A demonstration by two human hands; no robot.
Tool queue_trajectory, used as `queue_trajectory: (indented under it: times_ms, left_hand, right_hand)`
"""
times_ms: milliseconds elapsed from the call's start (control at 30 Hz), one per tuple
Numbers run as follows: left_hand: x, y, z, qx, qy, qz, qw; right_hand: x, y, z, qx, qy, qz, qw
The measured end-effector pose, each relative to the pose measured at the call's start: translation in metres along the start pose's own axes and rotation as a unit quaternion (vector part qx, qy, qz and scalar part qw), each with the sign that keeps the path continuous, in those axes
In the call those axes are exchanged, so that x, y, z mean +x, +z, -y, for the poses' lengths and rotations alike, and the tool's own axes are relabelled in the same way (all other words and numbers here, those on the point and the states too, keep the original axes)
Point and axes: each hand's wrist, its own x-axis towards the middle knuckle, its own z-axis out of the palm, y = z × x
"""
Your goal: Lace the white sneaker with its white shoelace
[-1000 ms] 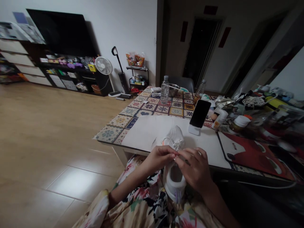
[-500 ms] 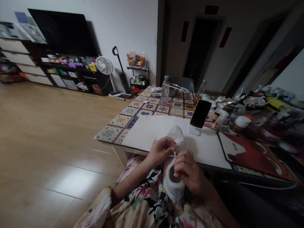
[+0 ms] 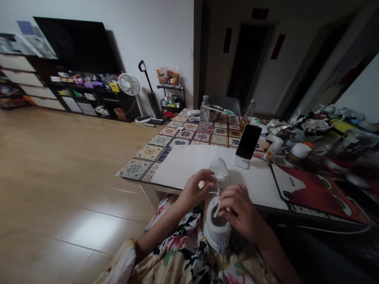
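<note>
A white sneaker (image 3: 211, 232) rests on my lap with its heel towards me and its toe up at the table's edge. My left hand (image 3: 197, 188) is at the left side of the laces, thumb and fingers bent together on the white shoelace (image 3: 218, 208). On the other side, my right hand (image 3: 240, 211) pinches the shoelace above the shoe's opening, and part of the lace hangs below the fingertips. My fingers partly hide the tongue and the lacing.
A white sheet (image 3: 183, 165) covers the near part of the patterned table (image 3: 139, 167). On it stands a phone on a stand (image 3: 248, 144). Farther back is a plastic bottle (image 3: 204, 114). Right of me lie a red mat (image 3: 319, 193), jars and clutter.
My right hand's fingers have loosened and spread slightly, and more of the lace shows beneath them. The left thumb and fingers have shifted a little at the lacing. The shoe stays in place.
</note>
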Motion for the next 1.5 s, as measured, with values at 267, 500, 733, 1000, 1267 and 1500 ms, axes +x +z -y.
queue_trajectory:
  times_ms: [267,500,733,1000,1267,1500]
  left_hand:
    - [-0.019,-0.022,-0.019,0.206,0.132,0.108,0.964]
    - [-0.02,-0.021,-0.025,0.218,0.118,0.16,0.956]
    - [-0.021,-0.012,-0.03,0.178,0.12,0.16,0.963]
    - [-0.02,-0.009,-0.022,0.083,0.12,0.22,0.965]
    - [-0.022,-0.016,-0.026,-0.046,0.075,0.197,0.977]
    - [-0.026,-0.024,-0.018,-0.305,0.058,0.102,0.945]
  right_hand:
    - [0.005,0.001,0.001,-0.095,0.05,-0.017,0.994]
    - [-0.012,-0.023,0.031,0.301,0.013,0.066,0.951]
    - [-0.01,-0.023,0.006,0.181,0.12,0.022,0.976]
    - [-0.004,-0.004,-0.007,0.101,0.093,0.047,0.989]
    - [-0.011,0.002,-0.015,0.253,0.174,0.023,0.951]
    - [-0.019,0.005,-0.015,0.298,0.22,-0.006,0.929]
